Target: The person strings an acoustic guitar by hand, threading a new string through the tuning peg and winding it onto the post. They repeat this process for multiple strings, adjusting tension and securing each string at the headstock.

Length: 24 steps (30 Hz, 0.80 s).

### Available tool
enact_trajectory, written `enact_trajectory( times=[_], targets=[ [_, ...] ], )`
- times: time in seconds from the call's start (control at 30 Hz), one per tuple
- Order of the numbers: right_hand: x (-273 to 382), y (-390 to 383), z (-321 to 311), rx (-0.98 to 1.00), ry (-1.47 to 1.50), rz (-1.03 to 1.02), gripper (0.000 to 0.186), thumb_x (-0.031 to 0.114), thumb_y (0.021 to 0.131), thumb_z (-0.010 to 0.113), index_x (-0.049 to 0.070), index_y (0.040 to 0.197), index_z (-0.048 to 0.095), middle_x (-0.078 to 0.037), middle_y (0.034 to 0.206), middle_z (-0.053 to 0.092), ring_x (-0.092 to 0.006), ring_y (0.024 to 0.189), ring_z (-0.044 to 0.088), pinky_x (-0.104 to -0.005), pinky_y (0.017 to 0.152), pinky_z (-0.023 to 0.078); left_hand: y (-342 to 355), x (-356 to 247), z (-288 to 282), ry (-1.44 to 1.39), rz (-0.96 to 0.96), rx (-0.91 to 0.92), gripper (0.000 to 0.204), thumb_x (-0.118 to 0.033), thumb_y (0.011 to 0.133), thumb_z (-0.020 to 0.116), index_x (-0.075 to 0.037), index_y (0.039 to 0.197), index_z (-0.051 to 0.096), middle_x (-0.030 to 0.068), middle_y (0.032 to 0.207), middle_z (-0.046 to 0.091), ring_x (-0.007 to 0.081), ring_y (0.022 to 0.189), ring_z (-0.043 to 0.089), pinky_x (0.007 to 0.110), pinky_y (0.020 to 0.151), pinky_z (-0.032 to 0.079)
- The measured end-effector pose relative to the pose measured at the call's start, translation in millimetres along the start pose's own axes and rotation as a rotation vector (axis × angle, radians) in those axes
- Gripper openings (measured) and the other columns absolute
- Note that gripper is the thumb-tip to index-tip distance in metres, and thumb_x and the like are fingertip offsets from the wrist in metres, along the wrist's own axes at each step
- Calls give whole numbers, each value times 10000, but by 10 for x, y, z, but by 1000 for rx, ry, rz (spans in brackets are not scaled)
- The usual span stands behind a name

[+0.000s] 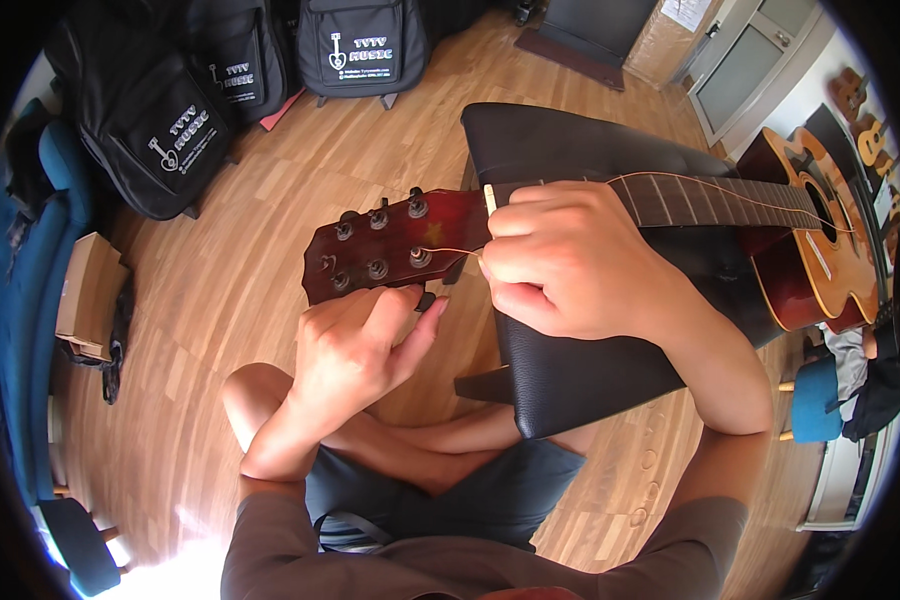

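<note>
An acoustic guitar (845,245) lies face up across a black padded bench (590,375), its dark red headstock (355,245) reaching past the left end. One copper-coloured string (710,178) runs loosely from the bridge end, bowing above the fretboard (685,200), to a tuning post (420,257) on the near side. My left hand (355,345) pinches a black tuning peg (426,301) under the headstock's near edge. Beside the white nut (490,198), my right hand (570,260) is closed on the string, fingers curled over the neck. No other strings show on the posts.
Black guitar bags (165,130) stand at the back left. A blue sofa (30,330) and a cardboard box (90,295) are on the left. More guitars (870,145) hang at the far right, above a blue stool (815,400). My crossed legs are below the headstock.
</note>
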State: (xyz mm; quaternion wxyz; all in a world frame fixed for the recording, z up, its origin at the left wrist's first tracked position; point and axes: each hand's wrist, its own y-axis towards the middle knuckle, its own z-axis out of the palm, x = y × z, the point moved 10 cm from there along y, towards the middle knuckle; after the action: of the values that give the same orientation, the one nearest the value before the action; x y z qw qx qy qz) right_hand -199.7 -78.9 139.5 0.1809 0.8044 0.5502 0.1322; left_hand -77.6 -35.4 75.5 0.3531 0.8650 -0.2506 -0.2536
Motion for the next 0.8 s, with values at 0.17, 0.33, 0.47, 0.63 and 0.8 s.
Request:
enact_trajectory(
  times=[0.17, 0.33, 0.47, 0.63, 0.8],
  targets=[
    [8, 10, 1, -24, -3, -8, 221, 136, 732, 742, 102, 618, 556, -30, 646, 533, -246, 665, 603, -402, 587, 498, -51, 65, 5, 23, -57, -39, 176, -132, 874, 846, -80, 928, 686, 30, 657, 639, 233, 521, 637, 353, 483, 505],
    [-10, -4, 15, -35, 24, 1, 215, 132, 733, 742, 105, 619, 561, -30, 647, 528, -247, 660, 598, -399, 578, 490, 27, 24, -15, -105, 1, -66, 202, -38, 858, 848, -86, 1020, 738, -3, 562, 528, 151, 456, 530, 319, 452, 419],
    [-5, 3, 0, -17, 1, 0, 209, 133, 731, 742, 106, 625, 565, -30, 648, 522, -248, 656, 592, -399, 574, 485, 26, 21, -37, -142, 84, 63, 232, -82, 860, 866, -96, 1048, 730, 25, 671, 634, 190, 551, 630, 347, 493, 491],
    [-1, 13, 12, -8, 8, -4, 227, 127, 728, 743, 105, 625, 543, -33, 645, 502, -253, 649, 578, -399, 567, 477, -19, 74, -48, -148, 25, -34, 225, -96, 831, 910, -90, 986, 747, 6, 618, 595, 144, 481, 553, 314, 466, 439],
    [-11, 8, 23, -8, 17, 5, 251, 107, 715, 743, 100, 619, 512, -39, 642, 480, -259, 645, 565, -406, 549, 455, -40, 71, -43, -87, -15, -63, 212, -122, 828, 917, -83, 899, 720, -9, 557, 516, 150, 454, 519, 320, 451, 420]
  ],
)
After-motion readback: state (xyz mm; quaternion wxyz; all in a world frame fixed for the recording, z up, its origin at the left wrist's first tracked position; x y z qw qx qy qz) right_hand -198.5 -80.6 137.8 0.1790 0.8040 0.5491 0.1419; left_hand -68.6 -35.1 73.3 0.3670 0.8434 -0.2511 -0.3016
